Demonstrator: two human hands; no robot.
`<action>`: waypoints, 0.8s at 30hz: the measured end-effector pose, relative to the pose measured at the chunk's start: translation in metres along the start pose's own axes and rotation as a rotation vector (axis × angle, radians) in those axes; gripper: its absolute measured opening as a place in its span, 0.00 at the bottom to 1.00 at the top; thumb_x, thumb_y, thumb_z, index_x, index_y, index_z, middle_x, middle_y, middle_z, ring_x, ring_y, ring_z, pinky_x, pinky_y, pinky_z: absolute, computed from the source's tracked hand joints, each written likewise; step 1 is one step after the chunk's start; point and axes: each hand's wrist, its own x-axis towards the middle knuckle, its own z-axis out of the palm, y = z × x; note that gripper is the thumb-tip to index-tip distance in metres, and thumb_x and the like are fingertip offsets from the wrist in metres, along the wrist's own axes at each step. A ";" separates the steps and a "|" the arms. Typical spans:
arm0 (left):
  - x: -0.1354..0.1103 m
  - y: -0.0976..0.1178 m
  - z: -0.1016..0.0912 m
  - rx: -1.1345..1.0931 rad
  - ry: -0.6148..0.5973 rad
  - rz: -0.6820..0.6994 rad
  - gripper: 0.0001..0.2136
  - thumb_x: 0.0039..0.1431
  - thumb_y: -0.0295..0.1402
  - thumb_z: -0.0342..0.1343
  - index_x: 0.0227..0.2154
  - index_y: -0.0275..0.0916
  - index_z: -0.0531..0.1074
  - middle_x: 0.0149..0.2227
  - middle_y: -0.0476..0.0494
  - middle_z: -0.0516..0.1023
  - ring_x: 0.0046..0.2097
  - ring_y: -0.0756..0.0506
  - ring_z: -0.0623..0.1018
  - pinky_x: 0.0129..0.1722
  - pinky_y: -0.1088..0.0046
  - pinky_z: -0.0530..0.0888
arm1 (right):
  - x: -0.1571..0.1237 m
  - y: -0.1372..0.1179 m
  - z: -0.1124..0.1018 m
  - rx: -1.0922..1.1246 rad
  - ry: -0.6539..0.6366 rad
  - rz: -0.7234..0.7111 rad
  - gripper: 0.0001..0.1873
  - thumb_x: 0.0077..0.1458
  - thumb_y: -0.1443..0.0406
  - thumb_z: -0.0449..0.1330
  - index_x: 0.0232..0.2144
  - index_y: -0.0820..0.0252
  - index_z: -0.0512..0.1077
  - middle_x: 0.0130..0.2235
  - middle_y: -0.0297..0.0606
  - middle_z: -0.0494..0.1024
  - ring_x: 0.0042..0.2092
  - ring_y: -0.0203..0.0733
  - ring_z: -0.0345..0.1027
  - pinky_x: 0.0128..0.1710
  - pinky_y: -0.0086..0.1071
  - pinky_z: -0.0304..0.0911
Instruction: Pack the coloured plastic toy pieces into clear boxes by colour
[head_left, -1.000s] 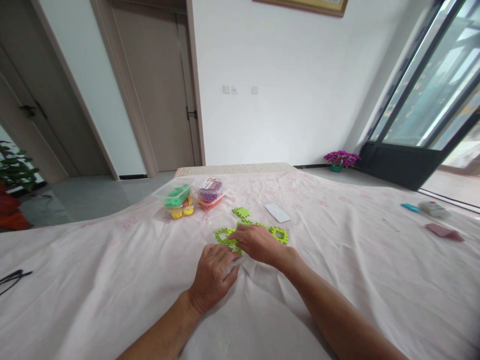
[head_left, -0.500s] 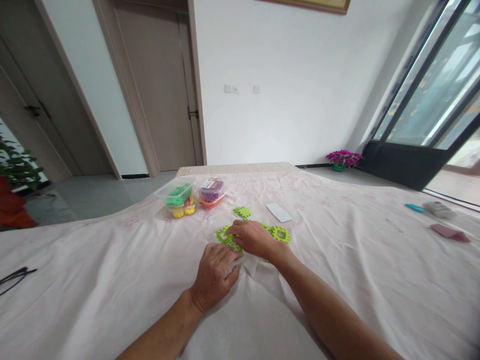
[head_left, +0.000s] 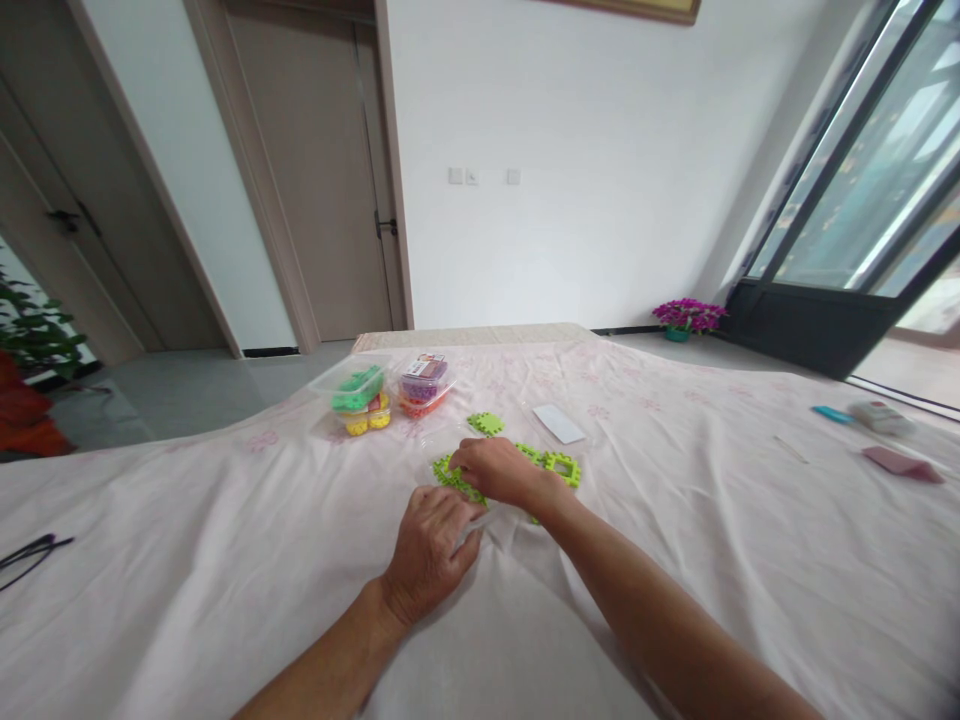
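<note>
Lime-green interlocking toy pieces (head_left: 459,480) with toothed edges lie in a clear plastic container (head_left: 427,447). My left hand (head_left: 431,545) is curled at the near edge of this container, its fingertips around the rim. Above the pieces, my right hand (head_left: 499,470) bends its fingers down onto a green piece; its fingertips are partly hidden. A green square frame piece (head_left: 562,469) lies to the right of that hand, partly behind the wrist. Farther back rests a flat solid green piece (head_left: 486,423).
Clear boxes of green and yellow pieces (head_left: 360,400) and of purple and orange pieces (head_left: 424,385) stand back left. A white card (head_left: 559,424) on clear plastic lies back right. Glasses (head_left: 34,555) are far left; a pink item (head_left: 900,464) is far right. A pale cloth (head_left: 675,520) covers the surface.
My right hand has shifted very slightly left and up over the green pieces. My left hand stays at the container's edge.
</note>
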 end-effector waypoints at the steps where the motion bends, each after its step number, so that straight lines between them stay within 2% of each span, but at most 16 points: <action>1: 0.000 0.000 0.000 0.002 -0.003 0.002 0.06 0.62 0.30 0.52 0.39 0.41 0.72 0.36 0.44 0.78 0.43 0.42 0.74 0.45 0.60 0.66 | 0.002 0.001 0.002 -0.010 -0.001 -0.006 0.15 0.58 0.69 0.54 0.46 0.55 0.75 0.45 0.40 0.78 0.44 0.41 0.72 0.40 0.29 0.59; 9: 0.001 0.000 -0.001 0.019 -0.015 0.001 0.05 0.61 0.30 0.52 0.38 0.41 0.72 0.34 0.45 0.77 0.42 0.42 0.73 0.44 0.60 0.66 | 0.013 0.001 0.012 -0.085 -0.026 -0.011 0.14 0.55 0.70 0.57 0.43 0.57 0.76 0.43 0.42 0.80 0.44 0.45 0.73 0.38 0.30 0.60; 12: 0.001 0.000 -0.001 0.014 -0.020 -0.005 0.05 0.61 0.30 0.53 0.38 0.41 0.72 0.35 0.45 0.77 0.43 0.42 0.74 0.44 0.60 0.66 | 0.012 0.001 0.011 -0.033 0.029 -0.020 0.12 0.58 0.68 0.56 0.42 0.58 0.76 0.41 0.41 0.80 0.43 0.44 0.73 0.38 0.30 0.60; 15: 0.001 0.000 -0.001 0.004 -0.023 -0.003 0.06 0.60 0.28 0.54 0.39 0.41 0.72 0.36 0.46 0.77 0.43 0.43 0.74 0.45 0.60 0.66 | 0.008 0.002 0.011 0.096 0.190 -0.011 0.13 0.62 0.66 0.52 0.42 0.57 0.76 0.41 0.40 0.79 0.42 0.39 0.72 0.40 0.28 0.60; 20: 0.001 -0.001 0.000 0.018 -0.004 0.015 0.09 0.59 0.25 0.53 0.40 0.41 0.72 0.36 0.46 0.78 0.44 0.43 0.75 0.45 0.61 0.67 | -0.003 0.011 0.016 0.291 0.583 0.127 0.15 0.65 0.65 0.48 0.46 0.58 0.73 0.44 0.41 0.77 0.45 0.38 0.70 0.45 0.28 0.60; 22: 0.000 -0.001 0.001 0.035 0.007 0.027 0.09 0.59 0.24 0.52 0.41 0.41 0.72 0.36 0.46 0.78 0.44 0.44 0.75 0.44 0.62 0.67 | -0.008 0.019 0.019 0.293 0.654 0.196 0.16 0.66 0.65 0.47 0.46 0.58 0.73 0.45 0.42 0.77 0.46 0.39 0.69 0.47 0.29 0.60; 24: 0.000 -0.002 0.002 0.056 0.016 0.028 0.10 0.59 0.23 0.52 0.41 0.41 0.72 0.36 0.45 0.78 0.44 0.44 0.75 0.43 0.63 0.68 | -0.013 0.029 0.021 0.247 0.666 0.267 0.16 0.65 0.65 0.47 0.47 0.58 0.72 0.46 0.42 0.76 0.47 0.41 0.68 0.50 0.31 0.59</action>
